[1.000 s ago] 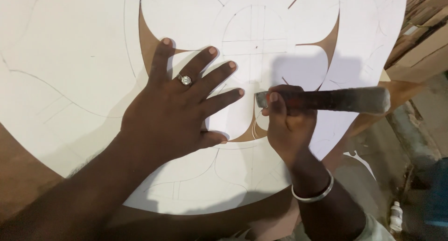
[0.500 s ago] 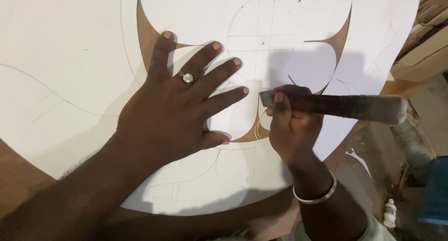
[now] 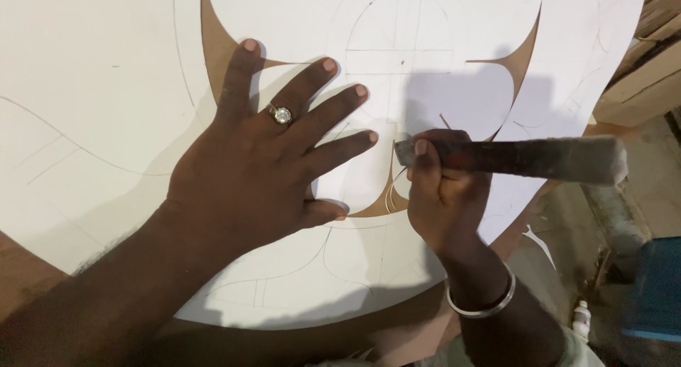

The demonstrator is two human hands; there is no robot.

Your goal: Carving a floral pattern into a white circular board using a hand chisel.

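Note:
My left hand [image 3: 262,168] lies flat with fingers spread on a large white paper pattern [image 3: 106,76] marked with curved pencil lines. A ring sits on one finger. The pattern covers a brown board [image 3: 213,47], which shows through several pointed cut-outs. My right hand [image 3: 447,189] is closed around a long dark tool [image 3: 525,157] with a thick pale end, held sideways. The tool's near end rests close to a narrow brown cut-out [image 3: 386,196] between the two hands. A metal bangle circles the right wrist.
Cardboard boxes [image 3: 645,76] stand at the upper right beyond the board's edge. A blue object [image 3: 652,289] and a small white bottle [image 3: 582,321] lie on the floor at the lower right.
The view has shifted slightly, so both hands sit a little higher and closer. The left hand stays pressed flat and the right hand keeps its grip on the tool by the cut-out.

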